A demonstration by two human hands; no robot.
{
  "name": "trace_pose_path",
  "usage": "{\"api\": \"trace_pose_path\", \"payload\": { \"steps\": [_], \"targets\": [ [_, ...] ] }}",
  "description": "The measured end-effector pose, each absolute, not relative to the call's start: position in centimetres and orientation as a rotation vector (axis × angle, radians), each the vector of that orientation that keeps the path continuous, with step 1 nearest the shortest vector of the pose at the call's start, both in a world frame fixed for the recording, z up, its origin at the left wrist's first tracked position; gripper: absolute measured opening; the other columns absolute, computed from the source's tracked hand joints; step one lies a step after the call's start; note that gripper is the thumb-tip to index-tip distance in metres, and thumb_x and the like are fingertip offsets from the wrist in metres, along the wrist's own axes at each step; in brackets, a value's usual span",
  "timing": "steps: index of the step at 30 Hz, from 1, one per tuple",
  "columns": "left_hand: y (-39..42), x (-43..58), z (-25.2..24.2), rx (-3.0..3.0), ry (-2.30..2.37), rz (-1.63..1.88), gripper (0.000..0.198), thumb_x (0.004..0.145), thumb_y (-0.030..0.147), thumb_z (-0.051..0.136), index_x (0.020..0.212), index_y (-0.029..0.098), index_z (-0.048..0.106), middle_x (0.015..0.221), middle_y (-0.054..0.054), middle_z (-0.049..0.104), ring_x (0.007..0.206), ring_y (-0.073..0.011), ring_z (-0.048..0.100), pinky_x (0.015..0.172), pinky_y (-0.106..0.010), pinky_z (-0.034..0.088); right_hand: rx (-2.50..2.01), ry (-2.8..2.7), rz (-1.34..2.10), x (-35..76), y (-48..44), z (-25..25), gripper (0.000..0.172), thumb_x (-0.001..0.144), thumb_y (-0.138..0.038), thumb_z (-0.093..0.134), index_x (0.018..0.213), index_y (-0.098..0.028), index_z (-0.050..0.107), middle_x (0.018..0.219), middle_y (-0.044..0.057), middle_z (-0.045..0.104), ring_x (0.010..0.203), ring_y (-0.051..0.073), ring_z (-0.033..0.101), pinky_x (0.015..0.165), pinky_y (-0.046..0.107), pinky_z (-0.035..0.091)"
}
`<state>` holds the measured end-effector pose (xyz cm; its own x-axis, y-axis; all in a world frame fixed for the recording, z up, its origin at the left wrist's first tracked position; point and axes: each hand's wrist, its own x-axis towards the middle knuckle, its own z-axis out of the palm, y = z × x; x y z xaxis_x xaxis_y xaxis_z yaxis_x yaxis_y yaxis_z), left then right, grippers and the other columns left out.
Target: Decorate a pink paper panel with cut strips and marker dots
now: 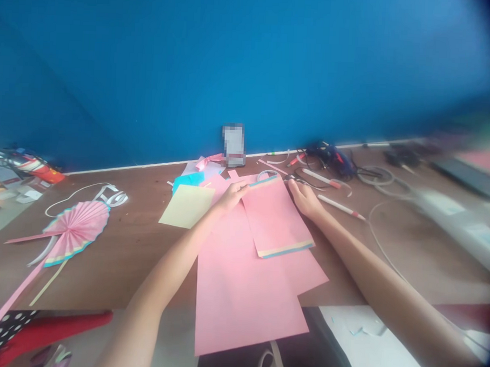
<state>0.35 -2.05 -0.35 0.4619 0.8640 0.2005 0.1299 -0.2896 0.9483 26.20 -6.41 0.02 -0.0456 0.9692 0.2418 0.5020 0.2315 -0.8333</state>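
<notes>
A pink paper sheet [278, 217] with yellow and blue strips along its two short edges lies tilted over larger pink paper [240, 291]. My left hand [233, 196] pinches its far left corner. At the far right corner, my right hand [305, 198] has its fingers bent and closed at the sheet's edge; the fingertips are small and partly hidden. Left of these sheets lies a pale yellow paper [187, 205], overlapping a bright blue piece [188, 180]. A pleated pink paper fan [78, 227] with blue and yellow trim rests at the left.
White pencil-like sticks with red ends [341, 207] lie right of my right hand, near dark tangled cables [331, 157]. A blurred white power strip [462, 225] is at far right. A pixelated upright object [233, 145] stands against the blue wall [250, 70]. Large pink paper overhangs the table's front edge.
</notes>
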Motion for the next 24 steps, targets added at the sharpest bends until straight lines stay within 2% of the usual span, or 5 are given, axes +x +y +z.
{"api": "trace_pose_path", "payload": {
  "steps": [5,12,15,20,24],
  "targets": [
    [-2.3,0.2,0.4,1.768,0.816,0.8,0.036,0.088,0.034,0.051,0.118,0.017,0.064,0.129,-0.01,0.062,0.121,-0.0234,0.053,0.106,-0.037,0.035,-1.541,-1.861,0.232,27.0,-5.9,-0.4,0.035,0.093,-0.032,0.037,0.105,-0.017,0.066,0.105,0.011,0.069,0.099,0.026,0.059,0.086,0.034,0.04],
    [-3.2,1.3,-0.2,1.999,0.885,0.744,0.035,0.085,0.015,0.043,0.114,0.017,0.064,0.119,-0.007,0.067,0.115,-0.0205,0.059,0.105,-0.037,0.04,-1.888,-1.71,-0.338,28.5,-6.4,0.7,0.028,0.078,-0.016,0.045,0.094,-0.015,0.068,0.09,0.015,0.069,0.091,0.028,0.057,0.081,0.038,0.032],
    [-3.3,1.8,-0.7,2.214,0.881,0.685,0.042,0.088,0.013,0.039,0.124,0.019,0.058,0.131,-0.008,0.061,0.124,-0.0202,0.053,0.109,-0.039,0.037,-1.979,-1.691,-0.368,28.9,-6.7,1.1,0.027,0.074,-0.016,0.047,0.09,-0.015,0.067,0.088,0.015,0.069,0.087,0.028,0.056,0.077,0.038,0.03],
    [-3.3,2.5,-1.3,2.501,1.031,0.573,0.048,0.091,0.018,0.036,0.138,0.018,0.045,0.154,-0.009,0.035,0.146,-0.0238,0.024,0.12,-0.046,0.019,-2.091,-1.614,-0.237,29.1,-6.7,1.1,0.027,0.073,-0.018,0.047,0.088,-0.015,0.069,0.086,0.015,0.07,0.083,0.028,0.059,0.074,0.038,0.033],
    [-3.4,2.5,-1.4,2.5,1.182,0.593,0.047,0.09,0.018,0.038,0.137,0.017,0.046,0.154,-0.011,0.034,0.145,-0.0254,0.024,0.119,-0.046,0.021,-2.142,-1.459,-0.026,29.9,-7.2,1.2,0.028,0.077,-0.023,0.046,0.089,-0.017,0.071,0.082,0.015,0.071,0.077,0.028,0.061,0.067,0.036,0.037]
  ]
}}
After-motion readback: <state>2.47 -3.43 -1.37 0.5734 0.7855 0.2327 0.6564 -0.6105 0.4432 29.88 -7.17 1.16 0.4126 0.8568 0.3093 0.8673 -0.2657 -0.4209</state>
